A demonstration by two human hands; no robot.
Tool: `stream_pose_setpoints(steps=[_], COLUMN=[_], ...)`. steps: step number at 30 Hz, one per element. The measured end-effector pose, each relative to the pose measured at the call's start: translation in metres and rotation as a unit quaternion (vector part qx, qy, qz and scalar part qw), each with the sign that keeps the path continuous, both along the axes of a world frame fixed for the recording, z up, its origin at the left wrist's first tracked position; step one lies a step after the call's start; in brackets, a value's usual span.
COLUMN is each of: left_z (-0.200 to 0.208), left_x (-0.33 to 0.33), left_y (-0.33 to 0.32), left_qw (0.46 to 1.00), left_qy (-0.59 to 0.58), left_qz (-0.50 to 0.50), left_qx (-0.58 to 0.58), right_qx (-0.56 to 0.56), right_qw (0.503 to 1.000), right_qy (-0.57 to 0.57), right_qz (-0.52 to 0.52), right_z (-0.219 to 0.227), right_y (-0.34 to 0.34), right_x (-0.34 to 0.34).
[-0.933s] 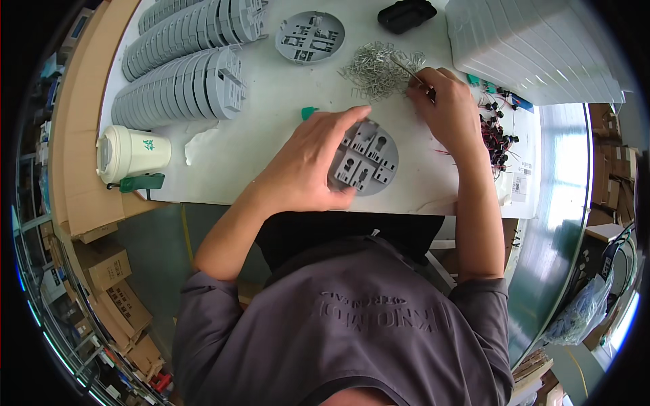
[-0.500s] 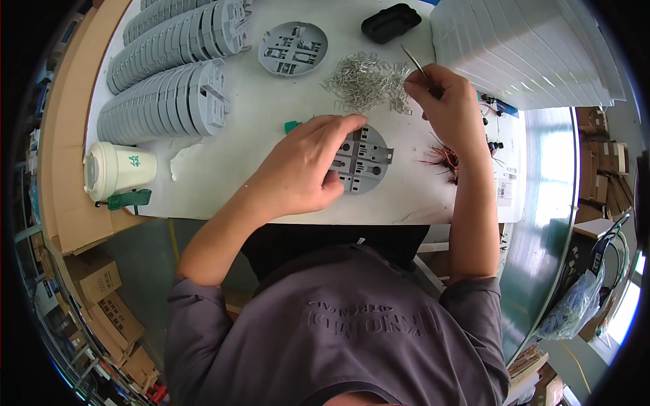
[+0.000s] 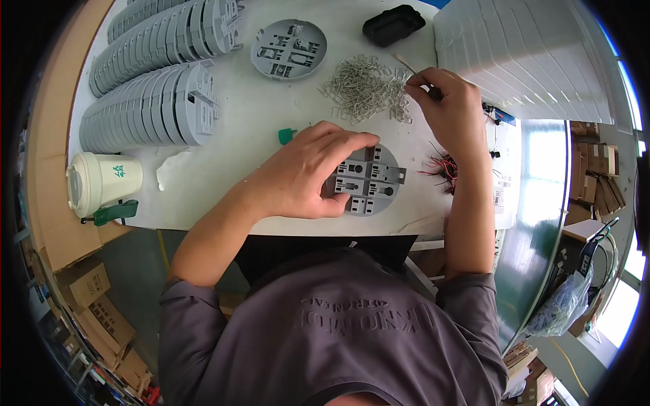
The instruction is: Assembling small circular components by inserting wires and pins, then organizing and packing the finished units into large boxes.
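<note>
My left hand [image 3: 298, 172] is closed on the left side of a round grey plastic plate [image 3: 374, 190], thumb at its near edge and fingers at its far edge. The plate lies on the table, its raised slots and compartments facing up; my hand hides its left part. Beyond it spreads a heap of small bent metal clips [image 3: 363, 88]. To the right of the heap, my right hand [image 3: 450, 105] pinches a thin metal tool [image 3: 409, 68] with a dark part near the fingers. Its slim end points away to the left; the exact kind cannot be made out.
Another round grey plate [image 3: 289, 49] lies farther off, beside rows of stacked grey plates [image 3: 145, 108]. A black tray [image 3: 393, 26] and white stacked trays [image 3: 521, 57] stand at the back. Red-wired parts [image 3: 443, 168], a green piece [image 3: 286, 136] and a cream cup [image 3: 105, 183] are nearby.
The plate and my left hand have come slightly nearer to me, away from the clips. My right hand stays beside the heap, the tool still pinched in it. The whole view has shifted a little.
</note>
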State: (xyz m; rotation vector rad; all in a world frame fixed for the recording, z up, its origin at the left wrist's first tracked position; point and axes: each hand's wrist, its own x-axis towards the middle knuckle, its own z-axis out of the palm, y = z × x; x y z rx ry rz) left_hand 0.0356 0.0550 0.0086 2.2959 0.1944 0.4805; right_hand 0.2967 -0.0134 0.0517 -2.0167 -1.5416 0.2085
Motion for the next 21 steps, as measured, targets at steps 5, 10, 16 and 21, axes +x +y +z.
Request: stream_pose_setpoints(steps=[5,10,16,21], left_z=[-0.004,-0.006,-0.006,-0.005], left_x=[-0.003,-0.003,-0.005,-0.006], left_y=[0.001,0.001,-0.001,-0.001], left_qw=[1.0,0.999,0.998,0.998], left_qy=[-0.006,-0.032,-0.047,-0.04], left_qz=[0.009,0.016,0.026,0.025], left_qx=[-0.002,0.019,0.027,0.037], right_qx=[-0.048,-0.155,-0.112,-0.217], right_qw=[0.956,0.917,0.96,0.961], right_qy=[-0.287,-0.353,-0.242,-0.171], right_qz=[0.047,0.103,0.082,0.034], right_z=[0.022,0.033,0.029,0.032], right_y=[0.005,0.019,0.024,0.026], right_x=[-0.015,-0.014,-0.01,-0.011])
